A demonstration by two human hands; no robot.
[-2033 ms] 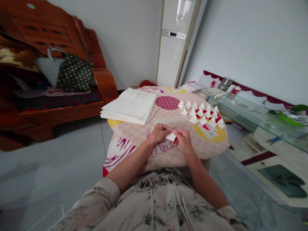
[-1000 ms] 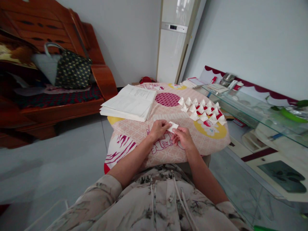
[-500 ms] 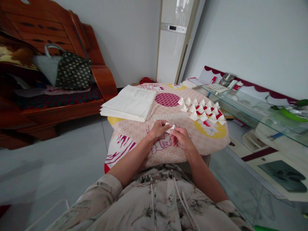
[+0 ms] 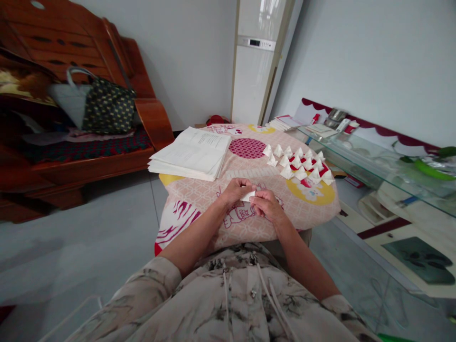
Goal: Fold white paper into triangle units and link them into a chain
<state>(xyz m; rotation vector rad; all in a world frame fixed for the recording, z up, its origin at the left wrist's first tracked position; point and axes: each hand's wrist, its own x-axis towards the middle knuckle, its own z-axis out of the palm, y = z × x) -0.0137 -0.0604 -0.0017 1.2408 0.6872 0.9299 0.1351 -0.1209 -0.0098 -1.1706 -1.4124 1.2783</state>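
Between my two hands is a small folded piece of white paper (image 4: 248,196), held just above the patterned tablecloth (image 4: 199,202). My left hand (image 4: 235,191) pinches it from the left, and my right hand (image 4: 266,204) grips its right edge with fingers curled. Parts of the paper are hidden by the fingers. Beyond my right hand, several folded white paper pyramids (image 4: 300,172) stand in rough rows on the cloth. A thick stack of printed white sheets (image 4: 192,151) lies beyond my left hand.
To the right runs a glass shelf (image 4: 370,159) carrying cups and other small items, with a cabinet below. More papers (image 4: 284,122) rest at the table's far right corner. A wooden bench (image 4: 149,114) with bags stands to the left. A tall white appliance (image 4: 252,71) is behind.
The folded paper has tilted and sits slightly lower and to the left, with less of it showing. My right fingers have shifted along its edge. The pyramids and the stack are unmoved.
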